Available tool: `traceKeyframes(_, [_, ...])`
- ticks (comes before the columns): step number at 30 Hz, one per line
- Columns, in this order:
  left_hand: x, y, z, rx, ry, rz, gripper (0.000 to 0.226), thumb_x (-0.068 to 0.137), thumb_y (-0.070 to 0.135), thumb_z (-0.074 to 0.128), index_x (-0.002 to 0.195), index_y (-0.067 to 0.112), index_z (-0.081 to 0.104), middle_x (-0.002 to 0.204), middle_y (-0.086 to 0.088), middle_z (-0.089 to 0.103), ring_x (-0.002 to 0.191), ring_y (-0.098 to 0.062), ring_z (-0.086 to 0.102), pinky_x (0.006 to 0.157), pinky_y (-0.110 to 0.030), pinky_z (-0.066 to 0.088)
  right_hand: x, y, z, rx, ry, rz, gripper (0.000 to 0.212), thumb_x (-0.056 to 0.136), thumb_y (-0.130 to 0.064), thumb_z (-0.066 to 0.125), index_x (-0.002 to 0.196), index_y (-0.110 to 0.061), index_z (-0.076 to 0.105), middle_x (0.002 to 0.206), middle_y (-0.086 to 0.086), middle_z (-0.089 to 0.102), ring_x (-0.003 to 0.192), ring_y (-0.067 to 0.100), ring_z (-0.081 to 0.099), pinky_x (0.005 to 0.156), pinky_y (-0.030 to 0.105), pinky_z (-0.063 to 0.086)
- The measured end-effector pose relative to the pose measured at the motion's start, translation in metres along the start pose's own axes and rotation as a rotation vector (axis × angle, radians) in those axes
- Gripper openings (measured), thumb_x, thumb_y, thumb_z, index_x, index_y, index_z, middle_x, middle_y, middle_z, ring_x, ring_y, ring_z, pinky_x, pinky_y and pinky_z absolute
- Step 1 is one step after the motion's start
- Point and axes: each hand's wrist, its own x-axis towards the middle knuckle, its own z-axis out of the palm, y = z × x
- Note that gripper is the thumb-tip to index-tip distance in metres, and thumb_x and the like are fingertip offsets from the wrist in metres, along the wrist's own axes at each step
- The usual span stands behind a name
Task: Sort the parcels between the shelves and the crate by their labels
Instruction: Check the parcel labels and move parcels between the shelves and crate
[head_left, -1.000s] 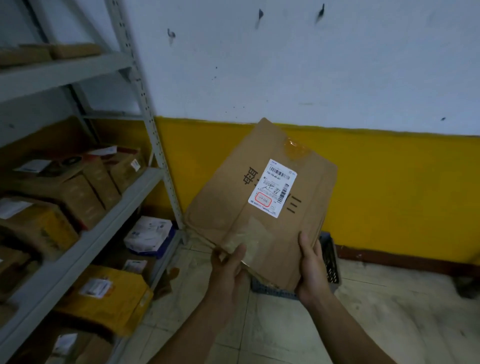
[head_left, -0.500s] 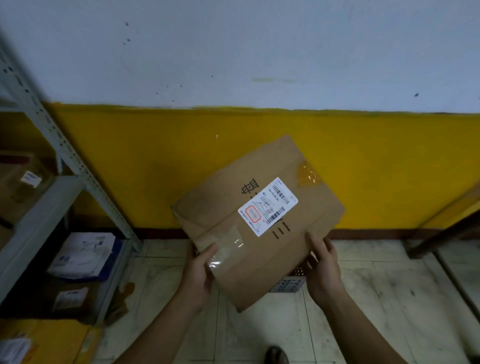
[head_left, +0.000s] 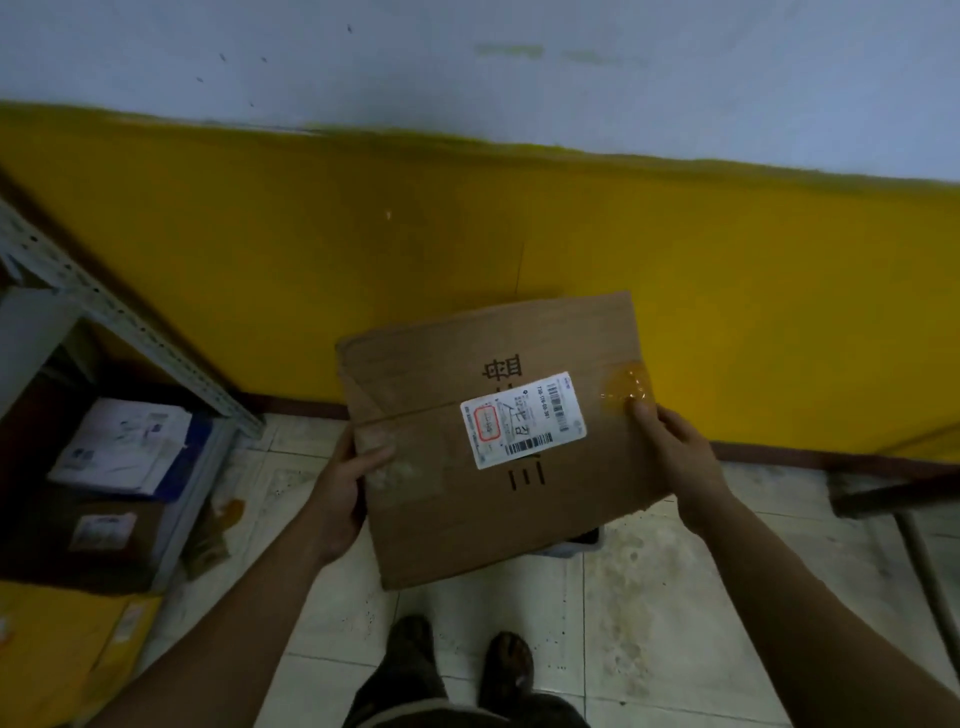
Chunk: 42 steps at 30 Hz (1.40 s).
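Since half a second ago the parcel has swung round to lie squarer to the view, the right hand has slid up its right edge, and the view has tipped down so that two shoes (head_left: 457, 654) show on the pale tiled floor (head_left: 675, 597).

The left hand (head_left: 340, 488) grips the left edge, with its thumb (head_left: 374, 457) flat on the top face and its fingers hidden beneath. The right hand (head_left: 675, 457) holds the right edge likewise, thumb beside a patch of amber tape (head_left: 626, 389).

The flat brown cardboard parcel (head_left: 441, 514) hangs between them above the floor, near the yellow wall (head_left: 363, 249). It is creased, with black printed characters and a white barcode label (head_left: 522, 420) carrying a red-ringed mark. A corner of a blue-grey plastic crate (head_left: 579, 543) peeps from under its near right edge. At left stands a grey metal shelf rack (head_left: 104, 312) holding a white-and-blue parcel (head_left: 124, 447).
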Motion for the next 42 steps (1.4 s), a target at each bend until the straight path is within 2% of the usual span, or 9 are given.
traceKeyframes(4, [0.031, -0.003, 0.007, 0.039, 0.023, -0.039, 0.032, 0.090, 0.012, 0.061, 0.118, 0.029, 0.059, 0.112, -0.002, 0.070, 0.099, -0.026, 0.068, 0.086, -0.044, 0.053, 0.022, 0.012, 0.014, -0.055, 0.014, 0.032, 0.017, 0.092, -0.044, 0.060, 0.102, -0.031, 0.061, 0.106, -0.001, 0.064, 0.104, 0.025, 0.058, 0.096, 0.053, 0.047])
traceKeyframes(9, [0.083, -0.019, 0.007, 0.114, 0.084, -0.057, 0.062, 0.088, 0.017, 0.067, 0.143, 0.027, 0.039, 0.124, -0.002, 0.061, 0.104, -0.024, 0.064, 0.083, -0.042, 0.055, 0.040, 0.033, 0.030, -0.018, 0.099, 0.184, 0.019, 0.092, -0.037, 0.062, 0.108, -0.026, 0.063, 0.105, 0.001, 0.066, 0.101, 0.025, 0.061, 0.093, 0.046, 0.049])
traceKeyframes(13, [0.123, -0.035, 0.010, 0.234, 0.086, -0.051, 0.061, 0.090, 0.021, 0.066, 0.139, 0.025, 0.031, 0.115, 0.003, 0.054, 0.095, -0.013, 0.061, 0.074, -0.032, 0.052, 0.060, 0.050, 0.047, 0.003, 0.169, 0.274, 0.028, 0.094, -0.034, 0.061, 0.116, -0.017, 0.063, 0.105, 0.003, 0.066, 0.096, 0.023, 0.061, 0.087, 0.042, 0.049])
traceKeyframes(16, [0.155, -0.052, 0.005, 0.328, 0.076, -0.083, 0.057, 0.089, 0.028, 0.067, 0.138, 0.027, 0.037, 0.112, 0.009, 0.057, 0.095, -0.007, 0.059, 0.075, -0.029, 0.051, 0.079, 0.069, 0.062, 0.000, 0.206, 0.307, 0.020, 0.094, -0.032, 0.060, 0.110, -0.020, 0.062, 0.097, -0.002, 0.065, 0.086, 0.015, 0.059, 0.073, 0.032, 0.046])
traceKeyframes(22, [0.202, -0.088, 0.004, 0.479, 0.061, -0.094, 0.031, 0.093, 0.010, 0.060, 0.119, 0.027, 0.056, 0.099, 0.019, 0.058, 0.091, 0.000, 0.058, 0.073, -0.015, 0.045, 0.120, 0.112, 0.086, 0.004, 0.225, 0.391, 0.014, 0.094, -0.034, 0.060, 0.103, -0.024, 0.063, 0.100, -0.002, 0.064, 0.090, 0.017, 0.059, 0.078, 0.038, 0.043])
traceKeyframes(26, [0.238, -0.111, 0.007, 0.528, 0.077, -0.092, 0.032, 0.093, 0.011, 0.060, 0.113, 0.036, 0.052, 0.102, 0.016, 0.055, 0.091, -0.001, 0.054, 0.079, -0.020, 0.043, 0.155, 0.148, 0.098, 0.009, 0.241, 0.433, 0.029, 0.094, -0.034, 0.059, 0.119, -0.019, 0.061, 0.108, 0.001, 0.062, 0.101, 0.025, 0.057, 0.085, 0.041, 0.045])
traceKeyframes(31, [0.289, -0.165, 0.000, 0.606, 0.084, -0.121, 0.057, 0.092, 0.012, 0.061, 0.142, 0.026, 0.037, 0.124, 0.009, 0.046, 0.113, -0.009, 0.043, 0.094, -0.030, 0.036, 0.207, 0.205, 0.112, 0.010, 0.243, 0.479, 0.039, 0.096, -0.032, 0.057, 0.130, -0.014, 0.056, 0.112, 0.001, 0.058, 0.104, 0.025, 0.054, 0.093, 0.046, 0.045])
traceKeyframes(39, [0.352, -0.246, -0.033, 0.872, 0.071, -0.107, 0.051, 0.088, 0.019, 0.064, 0.135, 0.033, 0.050, 0.133, -0.007, 0.050, 0.121, -0.022, 0.050, 0.106, -0.048, 0.041, 0.261, 0.283, 0.138, 0.019, 0.180, 0.490, 0.038, 0.094, -0.031, 0.060, 0.129, -0.016, 0.056, 0.105, 0.003, 0.060, 0.098, 0.027, 0.058, 0.086, 0.043, 0.048])
traceKeyframes(42, [0.364, -0.260, -0.036, 0.888, 0.062, -0.117, 0.046, 0.093, 0.020, 0.061, 0.135, 0.031, 0.049, 0.132, 0.004, 0.049, 0.118, -0.015, 0.049, 0.101, -0.037, 0.043, 0.278, 0.307, 0.148, 0.010, 0.164, 0.523, 0.042, 0.093, -0.036, 0.061, 0.131, -0.018, 0.054, 0.110, 0.006, 0.063, 0.099, 0.031, 0.062, 0.089, 0.050, 0.053])
